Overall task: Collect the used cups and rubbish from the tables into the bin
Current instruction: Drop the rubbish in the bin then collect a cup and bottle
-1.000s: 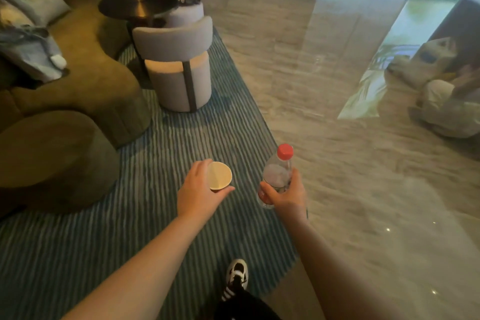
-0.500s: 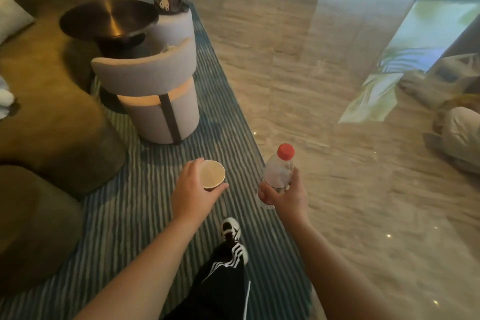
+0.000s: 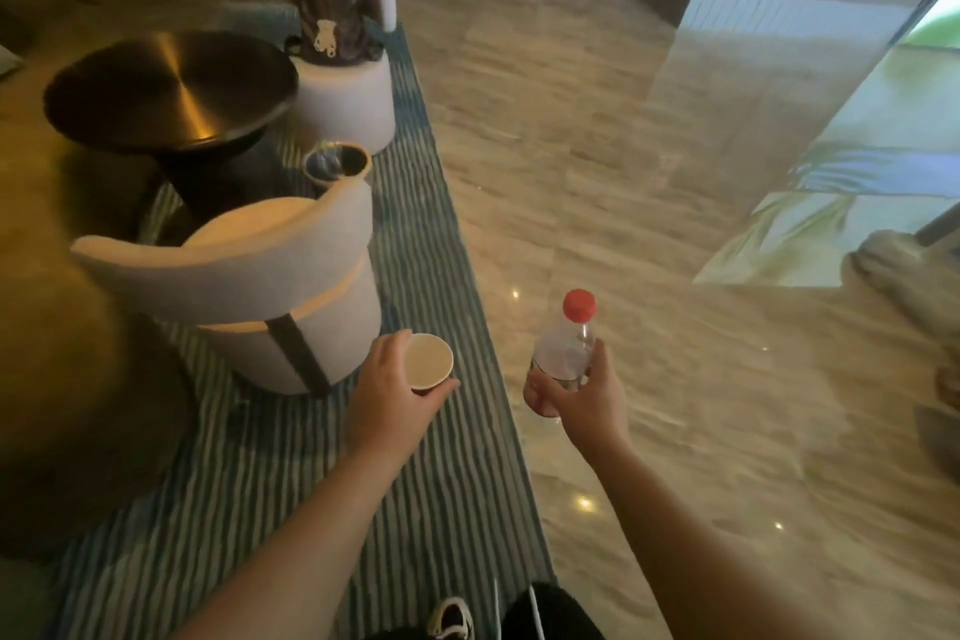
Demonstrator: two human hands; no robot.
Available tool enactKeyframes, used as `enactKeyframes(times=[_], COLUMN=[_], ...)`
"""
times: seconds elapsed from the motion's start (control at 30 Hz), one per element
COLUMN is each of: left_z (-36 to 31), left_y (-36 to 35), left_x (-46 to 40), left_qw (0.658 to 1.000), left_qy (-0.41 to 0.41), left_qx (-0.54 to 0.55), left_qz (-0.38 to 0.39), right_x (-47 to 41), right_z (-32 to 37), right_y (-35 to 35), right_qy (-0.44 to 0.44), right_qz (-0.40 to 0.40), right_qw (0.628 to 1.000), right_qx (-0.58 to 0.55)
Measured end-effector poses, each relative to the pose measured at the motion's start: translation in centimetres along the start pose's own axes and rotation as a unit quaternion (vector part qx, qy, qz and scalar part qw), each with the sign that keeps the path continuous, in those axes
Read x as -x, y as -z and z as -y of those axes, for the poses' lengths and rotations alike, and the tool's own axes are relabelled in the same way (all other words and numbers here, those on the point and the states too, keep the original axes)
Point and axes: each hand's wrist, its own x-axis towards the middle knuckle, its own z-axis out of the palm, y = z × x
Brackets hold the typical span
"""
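Observation:
My left hand (image 3: 387,400) grips a paper cup (image 3: 428,360) from the side, its pale inside facing up. In my right hand (image 3: 584,398) is a clear plastic bottle (image 3: 563,351) with a red cap, held upright by its lower half. Both hands are out in front of me over the edge of a striped rug (image 3: 291,483). A small round bin (image 3: 337,164) with a dark liner stands on the rug behind a white chair (image 3: 244,286), beside a round dark metal table (image 3: 166,91).
A second white chair (image 3: 345,94) with a brown bag on it stands beyond the table. An olive sofa (image 3: 67,317) fills the left. Polished stone floor (image 3: 649,224) stretches to the right. My shoe (image 3: 452,618) shows at the bottom.
I have walked forward: the white chair and round table are closer and larger, and the small bin behind the chair has come into view. Both hands keep their hold.

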Motion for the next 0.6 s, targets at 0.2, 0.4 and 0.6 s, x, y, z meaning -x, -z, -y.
enactKeyframes(times=[0.2, 0.4, 0.6], left_z=[1.1, 2.4, 1.6], left_y=[-4.9, -11.2, -13.6], left_x=[-13.6, -29.8, -45.3], left_qw=[0.999, 0.996, 0.985], left_qy=[0.034, 0.070, 0.134], left_qx=[-0.009, -0.024, -0.037], left_qz=[-0.036, -0.056, -0.106], right_x=[-16.0, -36.1, -56.5], right_z=[1.4, 2.4, 8.5], right_y=[-3.7, -7.7, -9.6], right_qy=[0.017, 0.053, 0.084], right_qz=[0.034, 0.099, 0.125], right_qw=[0.999, 0.993, 0.987], right_qx=[0.028, 0.038, 0.064])
